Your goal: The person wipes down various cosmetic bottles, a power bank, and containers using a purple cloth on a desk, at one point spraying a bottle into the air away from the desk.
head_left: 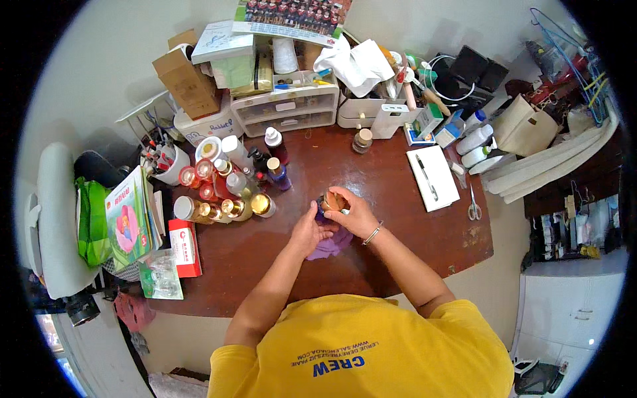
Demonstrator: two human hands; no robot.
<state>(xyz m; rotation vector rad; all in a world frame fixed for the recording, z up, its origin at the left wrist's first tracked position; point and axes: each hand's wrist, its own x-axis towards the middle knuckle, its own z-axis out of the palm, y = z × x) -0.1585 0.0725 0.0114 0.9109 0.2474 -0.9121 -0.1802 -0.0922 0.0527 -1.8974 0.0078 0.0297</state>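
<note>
Over the middle of the desk, both hands meet around a small dark round jar [324,201] with a brownish top; its exact kind is partly hidden by the fingers. My left hand [307,232] is closed against the jar's left and lower side. From the right, my right hand [357,215] curls its fingers over the top and right side. A crumpled purple cloth [330,245] lies just below the hands, partly covered by them. To the left stand several cosmetic bottles and jars, the nearest being a gold-capped jar [263,205].
A small glass jar [361,141] stands alone beyond the hands. Right of it lie a notepad [424,189] with a pen and scissors [474,204]. Drawers [285,109] and boxes line the back. Books [126,215] and a red box [185,249] occupy the left edge.
</note>
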